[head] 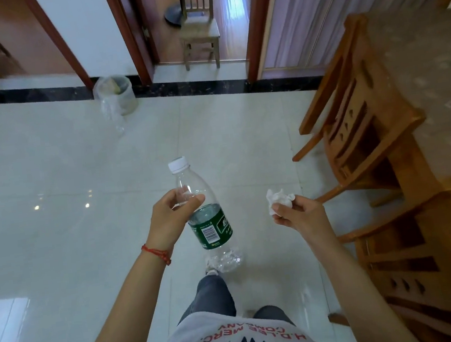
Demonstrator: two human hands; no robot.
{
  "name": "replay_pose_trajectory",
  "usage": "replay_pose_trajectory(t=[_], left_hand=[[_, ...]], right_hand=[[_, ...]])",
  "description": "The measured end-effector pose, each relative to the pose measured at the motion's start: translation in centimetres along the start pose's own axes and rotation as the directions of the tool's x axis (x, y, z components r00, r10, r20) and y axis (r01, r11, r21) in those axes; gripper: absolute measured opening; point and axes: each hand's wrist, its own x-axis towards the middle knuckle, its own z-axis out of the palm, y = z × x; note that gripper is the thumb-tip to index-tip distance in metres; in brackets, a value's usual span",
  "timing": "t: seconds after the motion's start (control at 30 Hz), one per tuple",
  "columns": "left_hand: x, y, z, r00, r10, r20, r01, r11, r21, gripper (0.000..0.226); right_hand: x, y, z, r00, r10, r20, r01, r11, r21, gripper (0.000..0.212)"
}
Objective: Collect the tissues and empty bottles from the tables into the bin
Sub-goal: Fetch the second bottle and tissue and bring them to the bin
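Note:
My left hand grips an empty clear plastic bottle with a white cap and a green label, held upright in front of me. My right hand holds a crumpled white tissue between thumb and fingers. The bin, lined with a clear plastic bag, stands on the floor far ahead against the wall, left of a doorway. Something pale lies inside it.
Two wooden chairs stand on the right, tucked under a table with a patterned cloth. A small wooden chair stands in the doorway ahead. Glossy white tiled floor stretches between me and the bin.

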Motion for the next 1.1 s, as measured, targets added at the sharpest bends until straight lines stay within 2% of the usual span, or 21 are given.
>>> replay_pose_trajectory(t=[0.23,0.5,0.87,1.03,1.1], left_hand=[[12.8,5.1,0.0,0.998,-0.038,0.058,0.036,0.999,0.026,0.027],[24.2,10.8,2.1,0.990,-0.034,0.136,0.029,0.999,0.043,0.030],[40.7,17.7,11.0,0.984,-0.010,0.180,-0.003,0.997,0.074,0.025],[47.5,21.8,14.8,0.987,-0.008,0.158,0.000,0.999,0.046,0.025],[50.0,23.2,16.3,0.987,-0.004,0.162,-0.003,0.999,0.043,0.026]], right_hand=[[10.2,-5.7,3.9,0.995,0.040,-0.092,-0.032,0.996,0.080,0.014],[19.2,-11.0,6.2,0.985,0.069,-0.156,-0.057,0.995,0.082,0.015],[36.8,-19.2,3.9,0.990,0.037,-0.133,-0.022,0.993,0.117,0.014],[44.7,-24.5,1.9,0.991,0.016,-0.132,-0.007,0.998,0.070,0.004],[47.5,-26.4,1.4,0.992,0.000,-0.128,0.007,0.998,0.055,0.011]])
